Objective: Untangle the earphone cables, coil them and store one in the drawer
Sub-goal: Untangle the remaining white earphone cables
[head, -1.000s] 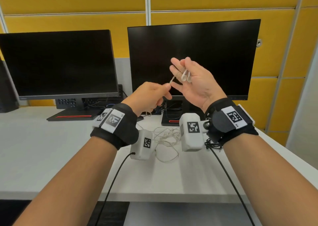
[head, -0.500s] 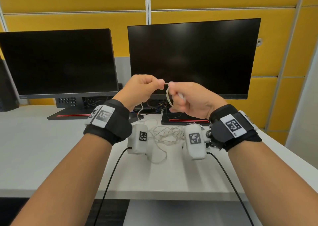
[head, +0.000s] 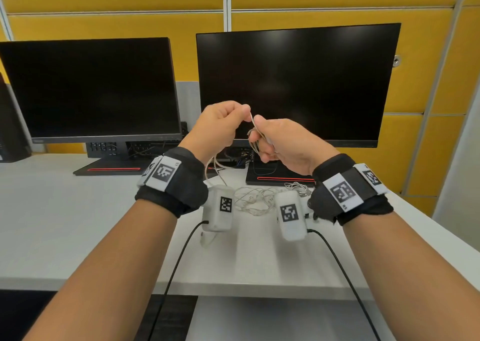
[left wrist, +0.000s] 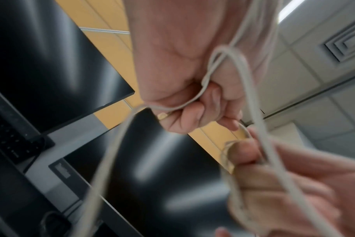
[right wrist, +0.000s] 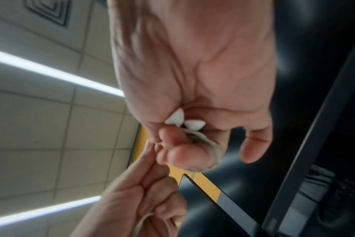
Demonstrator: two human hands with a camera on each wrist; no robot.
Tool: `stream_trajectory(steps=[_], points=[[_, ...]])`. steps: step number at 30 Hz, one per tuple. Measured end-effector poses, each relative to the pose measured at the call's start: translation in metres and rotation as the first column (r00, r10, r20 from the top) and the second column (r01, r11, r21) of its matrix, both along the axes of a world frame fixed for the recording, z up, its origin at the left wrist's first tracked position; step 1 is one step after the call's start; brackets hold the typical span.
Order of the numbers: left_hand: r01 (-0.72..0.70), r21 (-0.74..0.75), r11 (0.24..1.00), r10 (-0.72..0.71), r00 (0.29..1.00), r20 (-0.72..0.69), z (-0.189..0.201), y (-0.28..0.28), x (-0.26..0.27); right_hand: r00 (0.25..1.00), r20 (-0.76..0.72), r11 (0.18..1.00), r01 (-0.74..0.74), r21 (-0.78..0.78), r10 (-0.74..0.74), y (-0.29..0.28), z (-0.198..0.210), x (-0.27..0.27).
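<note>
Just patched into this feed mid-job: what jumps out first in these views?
Two hands raised in front of the right monitor: the left hand pinches a white earphone cable that the right hand has coiled around its fingers, with the two earbuds tucked at its palm. Below them, a second tangled cable lies on the white desk.

The head view looks forward and down over the desk (head: 78, 224); both blurry wrist views, apparently very close, tilt upward toward 12 o'clock, sharing the monitors (head: 298, 86).
</note>
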State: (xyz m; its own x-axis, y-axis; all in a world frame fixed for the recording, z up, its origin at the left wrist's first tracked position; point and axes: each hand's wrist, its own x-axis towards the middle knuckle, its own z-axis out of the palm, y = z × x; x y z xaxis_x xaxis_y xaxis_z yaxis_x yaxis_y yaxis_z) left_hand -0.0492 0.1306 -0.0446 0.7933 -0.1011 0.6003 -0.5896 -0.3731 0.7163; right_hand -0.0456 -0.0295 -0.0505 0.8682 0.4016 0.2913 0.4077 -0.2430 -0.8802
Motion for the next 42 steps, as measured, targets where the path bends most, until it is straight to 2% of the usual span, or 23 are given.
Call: stream_trajectory(steps=[2,4,5,6,7,8,10,12,13,15,18,20,21,23,25,27,29,31,33,37,39,40,42], points=[[-0.024,-0.017,1.000,0.024,1.000,0.008,-0.003,0.003,0.004,0.988,-0.080,0.961,-0.105,0.255,0.129,-0.005,0.002,0.000],[-0.028,0.005,1.000,0.028,0.999,-0.024,-0.009,0.002,0.003,0.962,-0.067,0.828,-0.191,0.527,0.264,-0.009,0.007,-0.003],[-0.017,0.038,0.999,0.019,0.999,-0.051,-0.012,0.000,0.002,0.956,-0.028,0.765,-0.215,0.607,0.291,-0.011,0.009,-0.003],[0.007,0.084,0.996,0.000,0.997,-0.082,-0.015,-0.002,0.000,0.959,0.013,0.738,-0.226,0.635,0.282,-0.011,0.011,-0.002],[0.038,0.142,0.989,-0.023,0.994,-0.110,-0.016,-0.006,-0.003,0.972,0.048,0.758,-0.211,0.617,0.232,-0.011,0.013,0.000],[0.076,0.198,0.977,-0.051,0.990,-0.131,-0.017,-0.009,-0.005,0.987,0.078,0.819,-0.158,0.552,0.138,-0.009,0.014,0.003],[0.129,0.258,0.957,-0.095,0.986,-0.139,-0.016,-0.014,-0.009,0.978,0.183,0.951,0.045,0.305,-0.105,-0.006,0.012,0.006],[0.104,0.254,0.962,-0.082,0.992,-0.095,-0.012,-0.015,-0.011,0.926,0.299,0.973,0.222,0.060,-0.229,-0.006,0.008,0.008],[0.074,0.242,0.968,-0.063,0.997,-0.053,-0.009,-0.015,-0.010,0.922,0.310,0.965,0.258,-0.040,-0.234,-0.007,0.006,0.008],[-0.011,0.235,0.972,0.005,1.000,0.024,-0.006,-0.011,-0.006,0.952,0.232,0.958,0.238,-0.158,-0.198,-0.008,0.003,0.004],[-0.091,0.251,0.964,0.082,0.996,0.043,-0.006,-0.005,0.000,0.990,0.101,0.985,0.111,-0.134,-0.098,-0.013,0.003,-0.004],[-0.091,0.237,0.967,0.084,0.996,0.039,-0.008,-0.003,0.001,0.999,0.026,0.999,-0.024,0.044,0.023,-0.016,0.005,-0.006],[-0.084,0.239,0.967,0.079,0.996,0.032,-0.008,-0.003,0.000,0.996,-0.012,0.980,-0.080,0.180,0.084,-0.017,0.007,-0.007],[-0.060,0.293,0.954,0.071,0.997,-0.026,-0.010,-0.003,-0.002,0.982,-0.052,0.886,-0.142,0.442,0.183,-0.020,0.013,-0.008],[-0.004,0.377,0.926,0.056,0.990,-0.126,-0.012,-0.005,-0.003,0.979,-0.005,0.804,-0.164,0.572,0.204,-0.021,0.017,-0.007],[0.052,0.392,0.919,0.035,0.976,-0.214,-0.014,-0.008,-0.005,0.992,0.077,0.844,-0.123,0.521,0.097,-0.019,0.018,-0.003],[0.078,0.347,0.935,0.014,0.966,-0.256,-0.014,-0.009,-0.007,0.980,0.182,0.946,0.021,0.324,-0.085,-0.015,0.015,0.003],[0.082,0.285,0.955,-0.006,0.966,-0.260,-0.011,-0.010,-0.009,0.924,0.319,0.977,0.194,0.085,-0.211,-0.012,0.011,0.006],[0.049,0.216,0.975,0.006,0.969,-0.246,-0.009,-0.009,-0.012,0.903,0.378,0.960,0.260,-0.102,-0.205,-0.010,0.006,0.006],[-0.052,0.183,0.982,0.096,0.966,-0.239,-0.007,-0.004,-0.010,0.948,0.294,0.920,0.218,-0.325,-0.120,-0.011,-0.002,0.000],[-0.039,0.233,0.972,0.099,0.962,-0.253,-0.009,0.000,-0.010,0.964,0.250,0.937,0.171,-0.306,-0.094,-0.011,-0.001,-0.001],[-0.011,0.253,0.967,0.079,0.962,-0.261,-0.011,0.001,-0.010,0.977,0.197,0.967,0.127,-0.223,-0.083,-0.012,0.000,-0.001],[0.042,0.277,0.960,0.035,0.963,-0.269,-0.013,0.001,-0.011,0.998,0.057,0.999,0.016,0.039,-0.018,-0.012,0.003,-0.001]])
